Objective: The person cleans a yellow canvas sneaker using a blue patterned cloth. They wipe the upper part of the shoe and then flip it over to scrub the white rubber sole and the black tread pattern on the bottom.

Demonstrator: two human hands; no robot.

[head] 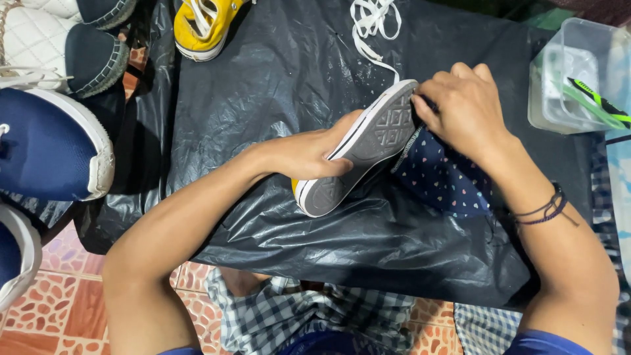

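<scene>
Mid-frame, your left hand [309, 154] clasps the light, stiff-soled sneaker [358, 154] sole-up; your right hand [463, 105] pinches the soft dotted cloth [444, 177] against its toe.

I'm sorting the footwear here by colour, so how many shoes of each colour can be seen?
Yellow sneakers: 2, one held sole-up by the left hand and right hand, one on the black plastic sheet
Navy shoes: 2
White quilted shoes with navy toes: 2
Total: 6

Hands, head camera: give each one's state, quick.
Left hand: closed around the sneaker, sole up.
Right hand: fingers curled at the sneaker's toe, on dark blue cloth.
</scene>
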